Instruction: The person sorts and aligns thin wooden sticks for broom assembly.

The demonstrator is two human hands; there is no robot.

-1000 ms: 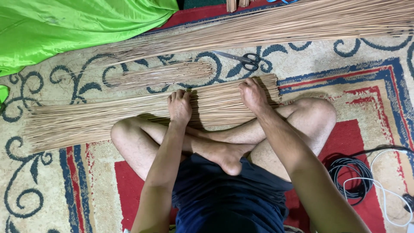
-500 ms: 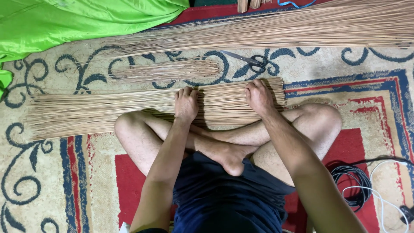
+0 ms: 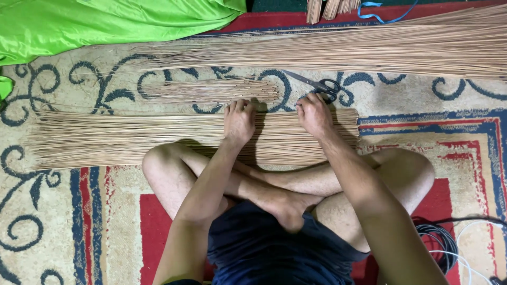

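Observation:
I sit cross-legged on a patterned carpet. A wide bundle of thin tan sticks lies across the carpet in front of my knees. My left hand rests palm down on the bundle near its middle, fingers curled at the far edge. My right hand presses on the bundle farther right, fingers bent over its far edge. Whether either hand pinches single sticks is unclear. A small thin bunch of sticks lies just beyond the hands. Black-handled scissors lie beside my right hand.
A long heap of the same sticks stretches across the carpet farther away. Green cloth covers the top left. Black and white cables coil at the lower right. Cut stick ends and a blue cord sit at the top.
Both hands have slid from the bundle's near side to its far edge. The view has tilted, so the scissors and more of the far heap now show.

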